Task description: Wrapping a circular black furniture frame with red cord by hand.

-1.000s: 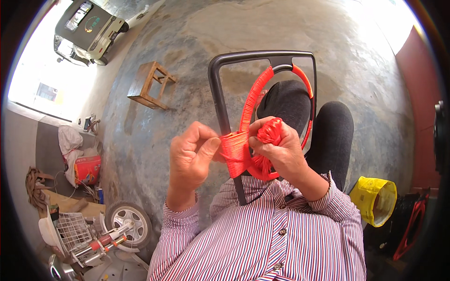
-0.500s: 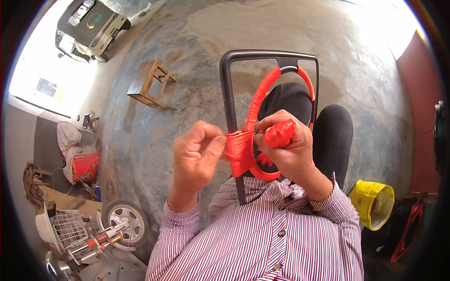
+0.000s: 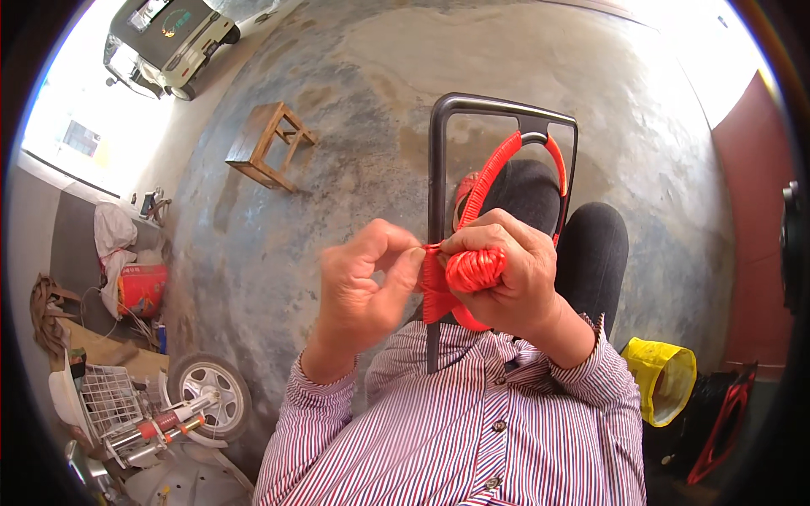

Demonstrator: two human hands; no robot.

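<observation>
A black frame [image 3: 440,160] with rounded corners stands across my lap, and an inner ring [image 3: 491,179] wrapped in red plastic strand joins it. On the left, a broad red woven band [image 3: 434,291] binds the ring to the frame's side bar. My right hand [image 3: 523,270] is closed around a wound bundle of red strand [image 3: 477,270], its fingertips at the top of the band. My left hand [image 3: 367,278] pinches at the band's upper left edge, thumb and forefinger on the red strand. The fingers hide most of the strand between the hands.
A wooden stool [image 3: 266,148] stands on the concrete floor ahead to the left. Motorbike parts with a wheel [image 3: 211,395] lie at lower left, near a red sack [image 3: 142,289]. At right is a yellow bucket-like container [image 3: 662,381]. A three-wheeled vehicle [image 3: 173,42] is parked far left.
My right hand has come left, and its fingertips now meet the left hand's at the band. The strand bundle has turned and dropped lower. The black frame sits slightly farther right.
</observation>
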